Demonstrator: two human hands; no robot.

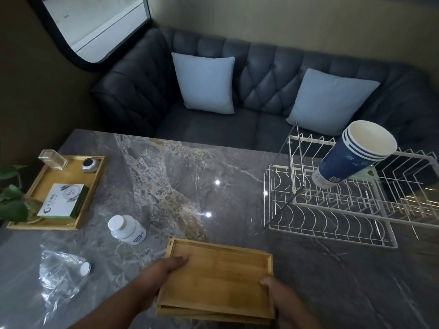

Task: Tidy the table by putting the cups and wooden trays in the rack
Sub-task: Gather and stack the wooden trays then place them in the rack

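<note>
Left hand (158,275) and right hand (282,299) grasp a stack of rectangular light wooden trays (213,279) by its short ends at the near edge of a grey marble-patterned table (166,176). Each thumb lies over the raised rim of the top tray, and the other fingers are hidden beneath. The top tray shows a flat, straight-grained floor framed by a low lip, with a small notch at its far left corner. Edges of at least one more matching tray peek out under it along the near side, slightly askew. Whether the stack rests on the table or is lifted off it cannot be told.

To the right, well apart from the trays, stands a white wire dish rack (330,209). A stack of dark blue paper cups (351,160) lies tilted in its upper basket, white mouths up, three nested rims showing.

On the table's left side a larger wooden tray (57,178) carries a white-and-green box (63,200), a clear block (52,159) and a small round silver object (89,165). A white plastic bottle (127,230) lies on its side between that tray and the held stack. A crumpled clear plastic bottle (59,274) lies near the left hand. Green plant leaves (11,200) edge the left of the frame. Behind the table, a dark grey tufted sofa (261,67) bears two pale blue cushions (204,84).
</note>
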